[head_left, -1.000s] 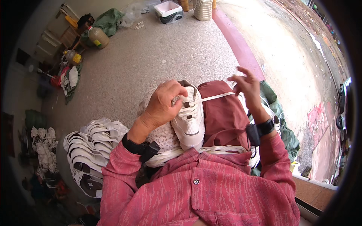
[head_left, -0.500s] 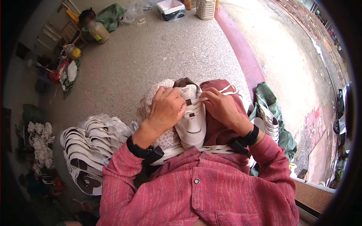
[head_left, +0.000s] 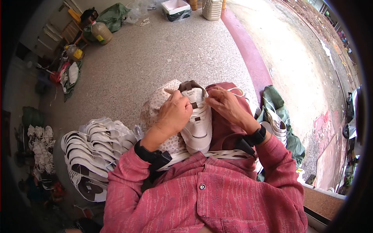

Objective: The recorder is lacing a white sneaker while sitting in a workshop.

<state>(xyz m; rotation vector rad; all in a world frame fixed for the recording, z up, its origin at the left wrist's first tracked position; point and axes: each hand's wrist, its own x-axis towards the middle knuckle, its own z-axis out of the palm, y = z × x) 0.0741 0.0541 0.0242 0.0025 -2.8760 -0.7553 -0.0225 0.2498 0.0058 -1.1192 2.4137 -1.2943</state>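
A white shoe upper [head_left: 197, 130] with a brown collar lies on my lap, its toe pointing toward me. White laces cross its tongue, which carries a small brown loop. My left hand [head_left: 175, 112] is closed on the shoe's left eyelet edge, its fingertips partly hidden behind the knuckles. On the opposite side, my right hand [head_left: 227, 104] pinches a white shoelace close to the upper eyelets; the lace is mostly covered by the fingers. Across my waist lies a bundle of loose white laces [head_left: 221, 154].
Stacked white shoe uppers [head_left: 91, 145] stand at my left, with a bunch of white laces [head_left: 40, 147] farther left. At my right, more uppers [head_left: 278, 130] rest in a green sack [head_left: 276, 101]. Plastic jugs [head_left: 101, 33] and a white box [head_left: 176, 7] stand at the far side.
My right hand has drawn in toward the shoe's right edge, and the lace stretched across the tongue no longer shows. My left hand has shifted slightly down and right.
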